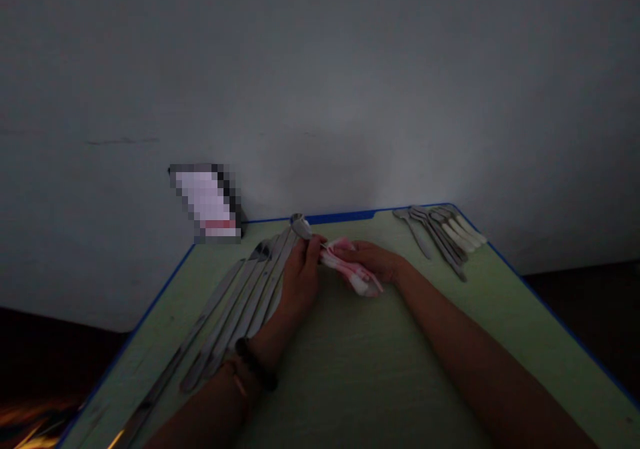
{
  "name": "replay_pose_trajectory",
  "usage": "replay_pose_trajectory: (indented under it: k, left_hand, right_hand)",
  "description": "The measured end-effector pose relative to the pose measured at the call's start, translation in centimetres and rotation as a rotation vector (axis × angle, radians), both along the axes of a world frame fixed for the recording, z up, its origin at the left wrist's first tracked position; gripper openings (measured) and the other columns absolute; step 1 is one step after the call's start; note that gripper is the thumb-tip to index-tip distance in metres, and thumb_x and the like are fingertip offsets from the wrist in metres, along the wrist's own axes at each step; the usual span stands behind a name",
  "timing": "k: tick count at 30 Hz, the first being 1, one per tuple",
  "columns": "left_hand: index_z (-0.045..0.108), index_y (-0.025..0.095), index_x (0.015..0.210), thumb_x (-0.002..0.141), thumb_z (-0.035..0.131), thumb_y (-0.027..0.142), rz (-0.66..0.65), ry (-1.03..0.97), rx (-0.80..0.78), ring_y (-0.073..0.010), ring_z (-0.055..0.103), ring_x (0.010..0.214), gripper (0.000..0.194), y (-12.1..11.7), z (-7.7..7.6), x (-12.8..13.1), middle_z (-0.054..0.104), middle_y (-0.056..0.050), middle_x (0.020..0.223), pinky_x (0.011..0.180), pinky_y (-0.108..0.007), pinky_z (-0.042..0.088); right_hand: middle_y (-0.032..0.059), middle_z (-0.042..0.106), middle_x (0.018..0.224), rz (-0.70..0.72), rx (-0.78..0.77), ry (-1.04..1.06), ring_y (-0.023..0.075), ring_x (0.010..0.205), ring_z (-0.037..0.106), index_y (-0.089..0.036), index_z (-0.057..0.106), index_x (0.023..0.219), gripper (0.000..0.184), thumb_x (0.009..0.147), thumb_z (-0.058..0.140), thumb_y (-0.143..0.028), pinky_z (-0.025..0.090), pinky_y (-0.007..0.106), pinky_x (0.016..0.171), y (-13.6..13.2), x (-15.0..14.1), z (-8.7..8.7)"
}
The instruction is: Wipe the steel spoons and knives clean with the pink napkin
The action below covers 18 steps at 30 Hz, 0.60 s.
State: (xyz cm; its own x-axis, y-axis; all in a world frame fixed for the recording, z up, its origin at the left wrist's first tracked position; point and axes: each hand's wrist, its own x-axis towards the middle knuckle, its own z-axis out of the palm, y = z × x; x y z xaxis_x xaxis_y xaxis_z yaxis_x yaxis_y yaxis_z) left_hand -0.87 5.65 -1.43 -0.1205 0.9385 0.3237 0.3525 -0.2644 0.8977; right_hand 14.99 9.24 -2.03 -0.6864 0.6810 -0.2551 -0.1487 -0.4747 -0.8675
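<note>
My left hand [303,269] is closed around a metal spoon [301,226], whose bowl sticks out past the fingertips. A pink and white cloth [357,277] is pinched in my right hand [373,259], bunched up just right of the left fingers. The spoon's handle seems to run into the cloth, mostly hidden by fingers and folds. Beside my left forearm lies a slanted row of long metal utensils [240,302], partly covered by that arm. To the right of my right hand rests a group of smaller metal cutlery [437,235], some with pale handles.
The pale green table [350,382] has a blue edge and stands against a grey wall [320,89]. A device with a lit, pixelated screen [205,202] leans at the back left corner. A long knife-like utensil [175,362] lies near the left edge.
</note>
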Motion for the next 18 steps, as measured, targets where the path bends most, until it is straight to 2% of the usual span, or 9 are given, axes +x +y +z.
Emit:
replay_pose_trajectory:
  k: [3, 6, 10, 15, 18]
  left_hand:
    - [0.06, 0.02, 0.085, 0.091, 0.043, 0.038, 0.049, -0.06, 0.026, -0.015, 0.054, 0.069, 0.026, 0.2, -0.1, 0.0, 0.058, 0.0, 0.073, 0.067, -0.026, 0.043]
    - [0.059, 0.019, 0.087, 0.09, 0.043, 0.039, 0.094, -0.207, 0.058, -0.0129, 0.052, 0.063, 0.026, 0.7, -0.4, -0.1, 0.054, 0.001, 0.07, 0.062, -0.024, 0.043]
    - [0.058, 0.019, 0.088, 0.09, 0.044, 0.043, 0.074, -0.333, 0.061, -0.0118, 0.049, 0.058, 0.028, 1.1, -0.6, -0.5, 0.052, 0.002, 0.067, 0.057, -0.023, 0.041]
    - [0.061, 0.02, 0.08, 0.09, 0.046, 0.035, -0.071, -0.058, 0.005, -0.0143, 0.052, 0.065, 0.024, 1.0, -0.5, -0.8, 0.056, 0.001, 0.069, 0.063, -0.025, 0.041]
    - [0.061, 0.021, 0.08, 0.09, 0.044, 0.033, -0.111, 0.012, -0.014, -0.0158, 0.054, 0.07, 0.024, 0.9, -0.4, -0.8, 0.058, 0.001, 0.073, 0.068, -0.027, 0.041]
  right_hand:
    - [-0.0006, 0.061, 0.06, -0.01, -0.004, 0.024, 0.0076, 0.048, 0.053, -0.013, 0.06, 0.08, 0.038, 0.065, 0.075, -0.045, 0.042, 0.018, 0.046, 0.0, -0.1, 0.0]
    - [0.0, 0.061, 0.061, -0.003, 0.017, 0.01, 0.0075, 0.047, 0.052, -0.014, 0.061, 0.078, 0.035, 0.068, 0.073, -0.045, 0.04, 0.018, 0.045, 0.1, 0.0, -0.3]
    - [-0.0005, 0.06, 0.06, 0.017, 0.015, -0.017, 0.0074, 0.046, 0.05, -0.014, 0.061, 0.075, 0.036, 0.067, 0.073, -0.047, 0.039, 0.019, 0.044, 0.2, 0.0, -0.3]
    - [-0.0003, 0.062, 0.066, -0.039, 0.01, 0.056, 0.0085, 0.055, 0.054, -0.014, 0.062, 0.081, 0.032, 0.067, 0.075, -0.041, 0.042, 0.019, 0.05, 0.1, -0.3, -0.1]
    - [-0.0004, 0.063, 0.068, -0.052, 0.005, 0.052, 0.0086, 0.055, 0.054, -0.014, 0.062, 0.085, 0.033, 0.068, 0.074, -0.039, 0.043, 0.02, 0.051, 0.0, -0.5, 0.1]
